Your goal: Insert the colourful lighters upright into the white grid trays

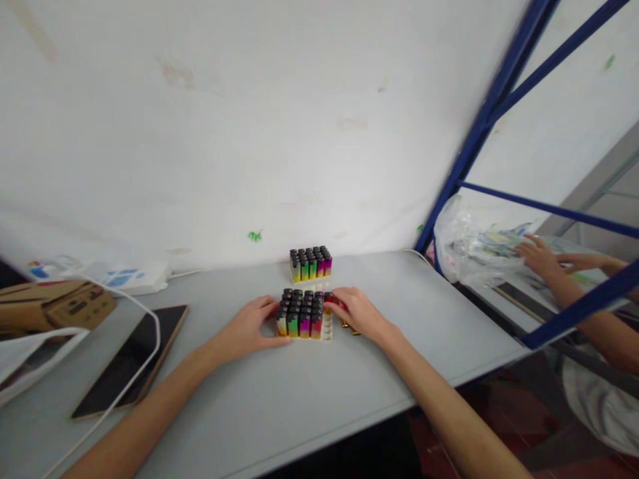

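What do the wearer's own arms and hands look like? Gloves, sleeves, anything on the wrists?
Left hand and right hand: both bare, no gloves. Left forearm and right forearm: slim, tapering toward the wrists, no sleeves in view. No watch, bracelet or attached cable visible. Small skin markings: too blurred to tell.

Our bare left hand (249, 326) curves, spread, left of the off-white lighter tray (327, 330); our bare right hand (358, 310) bends at its right.
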Demonstrator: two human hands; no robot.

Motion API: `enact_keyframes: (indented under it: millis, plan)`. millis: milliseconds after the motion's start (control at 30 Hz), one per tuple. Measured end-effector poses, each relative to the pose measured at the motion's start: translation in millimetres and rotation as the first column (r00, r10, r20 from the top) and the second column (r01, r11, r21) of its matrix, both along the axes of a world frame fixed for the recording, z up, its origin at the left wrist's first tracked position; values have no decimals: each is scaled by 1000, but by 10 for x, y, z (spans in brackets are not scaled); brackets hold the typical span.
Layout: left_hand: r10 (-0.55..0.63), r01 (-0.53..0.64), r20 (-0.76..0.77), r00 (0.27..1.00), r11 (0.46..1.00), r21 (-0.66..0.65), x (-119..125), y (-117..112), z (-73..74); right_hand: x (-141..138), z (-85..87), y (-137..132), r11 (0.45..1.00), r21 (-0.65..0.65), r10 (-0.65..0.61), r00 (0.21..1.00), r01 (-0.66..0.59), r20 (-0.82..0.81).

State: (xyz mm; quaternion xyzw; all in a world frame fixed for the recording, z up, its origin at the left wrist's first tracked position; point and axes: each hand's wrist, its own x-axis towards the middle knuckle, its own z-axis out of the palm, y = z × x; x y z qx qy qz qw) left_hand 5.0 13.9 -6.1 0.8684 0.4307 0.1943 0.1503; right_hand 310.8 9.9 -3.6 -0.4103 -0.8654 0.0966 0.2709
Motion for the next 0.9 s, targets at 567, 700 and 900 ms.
enact_keyframes:
  millis: [567, 700, 900]
  plan:
    - [-1, 1, -32, 999, 1000, 6, -11, 3, -11, 450, -28, -67, 964, -113, -227, 965, 242, 131]
    - [2, -2, -28, 1000, 1000, -4, -6, 11, -11, 480, -50, -10, 939, -119, -311, 945, 322, 98]
    - [-6, 6, -13, 1000, 1000, -7, 7, 4, 15, 401, -49, 47, 946, -85, -310, 950, 312, 38]
